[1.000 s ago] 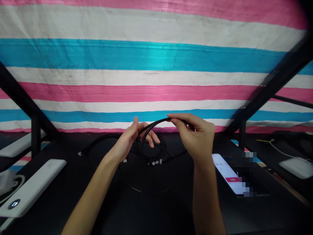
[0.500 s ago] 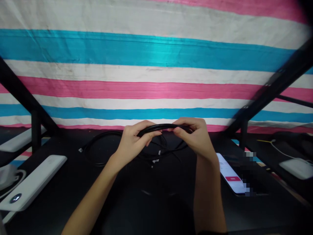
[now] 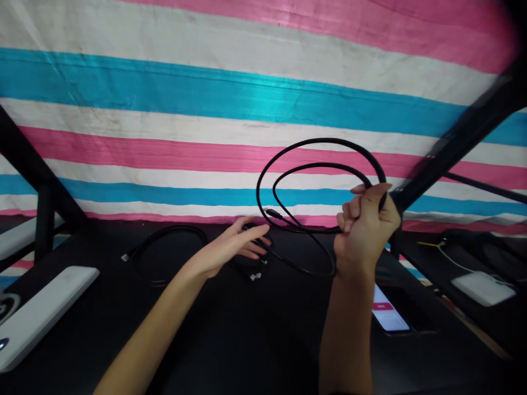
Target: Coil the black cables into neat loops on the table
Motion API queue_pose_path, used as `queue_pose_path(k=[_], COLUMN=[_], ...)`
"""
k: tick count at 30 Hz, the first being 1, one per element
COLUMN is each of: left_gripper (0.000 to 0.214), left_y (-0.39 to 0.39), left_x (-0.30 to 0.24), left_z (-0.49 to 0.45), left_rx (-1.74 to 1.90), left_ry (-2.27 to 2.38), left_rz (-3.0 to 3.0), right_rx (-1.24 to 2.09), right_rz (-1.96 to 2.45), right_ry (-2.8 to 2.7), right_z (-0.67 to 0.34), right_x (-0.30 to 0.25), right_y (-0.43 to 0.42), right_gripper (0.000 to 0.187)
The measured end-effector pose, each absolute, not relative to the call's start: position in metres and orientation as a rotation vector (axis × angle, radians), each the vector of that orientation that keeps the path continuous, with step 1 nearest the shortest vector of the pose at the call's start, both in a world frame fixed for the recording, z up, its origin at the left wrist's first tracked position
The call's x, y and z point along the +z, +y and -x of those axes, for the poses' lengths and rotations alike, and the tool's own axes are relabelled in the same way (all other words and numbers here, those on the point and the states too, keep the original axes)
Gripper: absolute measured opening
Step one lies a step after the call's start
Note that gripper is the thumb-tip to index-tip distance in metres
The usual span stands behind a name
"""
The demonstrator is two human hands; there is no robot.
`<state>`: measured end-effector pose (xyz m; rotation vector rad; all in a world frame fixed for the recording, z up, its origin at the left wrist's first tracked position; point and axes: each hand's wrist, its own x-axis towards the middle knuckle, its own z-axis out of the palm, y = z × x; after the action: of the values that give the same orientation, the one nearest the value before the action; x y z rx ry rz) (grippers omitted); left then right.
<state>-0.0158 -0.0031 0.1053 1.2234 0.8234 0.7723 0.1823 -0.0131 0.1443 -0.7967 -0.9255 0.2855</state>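
Note:
My right hand (image 3: 366, 225) is raised at the right, its fingers closed around a black cable (image 3: 325, 140). The cable hangs in wide loops to the left of that hand, and one end with a dark plug (image 3: 274, 213) dangles near the middle. Lower and to the left, my left hand (image 3: 241, 241) has its thumb and fingers apart. Some black cable passes behind its thumb, and I see no grip on it. More black cable with pale connectors (image 3: 256, 276) lies on the table just below this hand.
Another coiled black cable (image 3: 173, 227) lies left on the black table (image 3: 247, 340). A long white device (image 3: 47, 312) is at the left, a lit phone (image 3: 391, 315) at the right. Behind hangs a striped sheet (image 3: 185, 82); black frame bars (image 3: 453, 140) slant on both sides. A white box (image 3: 482, 288) stands far right.
Both hands were together on the bundled cable. My right hand has lifted up and right with it, and the loops have spread out. My left hand has let go and opened slightly lower.

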Motion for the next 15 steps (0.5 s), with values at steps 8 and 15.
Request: queue_pose_path(k=[8,15], left_gripper=[0.038,0.024], left_y=[0.03,0.054], left_x=[0.093,0.088], left_z=[0.02,0.074], left_rx=[0.974,0.937], left_ry=[0.695,0.735], left_rz=[-0.463,-1.077], right_rx=[0.493,0.93], right_rz=[0.697,0.545], right_ry=[-1.157,-1.285], right_z=[-0.209,-0.252], right_x=[0.152,0.137], right_y=[-0.032,-0.038], right_gripper=[0.038,0.038])
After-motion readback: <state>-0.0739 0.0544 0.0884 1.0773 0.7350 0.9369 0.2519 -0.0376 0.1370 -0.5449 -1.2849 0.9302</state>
